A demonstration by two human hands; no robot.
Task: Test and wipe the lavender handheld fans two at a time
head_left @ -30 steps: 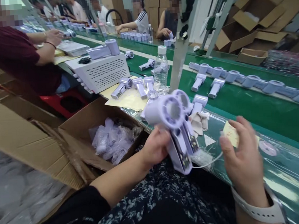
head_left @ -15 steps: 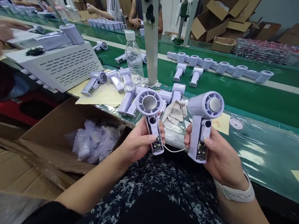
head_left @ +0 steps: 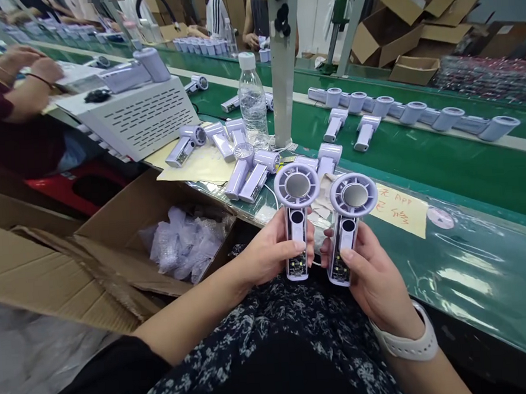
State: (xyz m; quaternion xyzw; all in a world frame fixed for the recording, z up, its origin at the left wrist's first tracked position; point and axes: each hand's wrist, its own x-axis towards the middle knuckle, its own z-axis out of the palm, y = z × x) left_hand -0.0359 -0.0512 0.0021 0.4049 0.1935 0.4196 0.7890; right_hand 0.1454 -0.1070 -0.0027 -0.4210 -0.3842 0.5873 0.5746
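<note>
My left hand [head_left: 273,250] is closed round the handle of a lavender handheld fan [head_left: 297,186], thumb resting on the handle's front. A second, matching handheld fan [head_left: 353,195] is in my right hand [head_left: 376,264], also with the thumb on its front. Both are upright side by side, round heads facing me with silver centres. Their handle fronts lack a cover low down, so dark circuit boards show. Behind them, partly hidden, a crumpled beige cloth [head_left: 323,199] lies on the bench. Part of a white cable shows between the two handles.
Several more fans [head_left: 255,176] lie on the bench near a water bottle [head_left: 252,102] and a metal post [head_left: 284,71]. A cardboard box [head_left: 113,230] holding plastic bags stands at left. Beyond runs a green conveyor [head_left: 466,167] with a row of fans [head_left: 413,113]. Co-workers sit farther off.
The right fan has turned from an angled side view to face me and come closer to the left one. The camera view has shifted, so the surroundings appear farther right.
</note>
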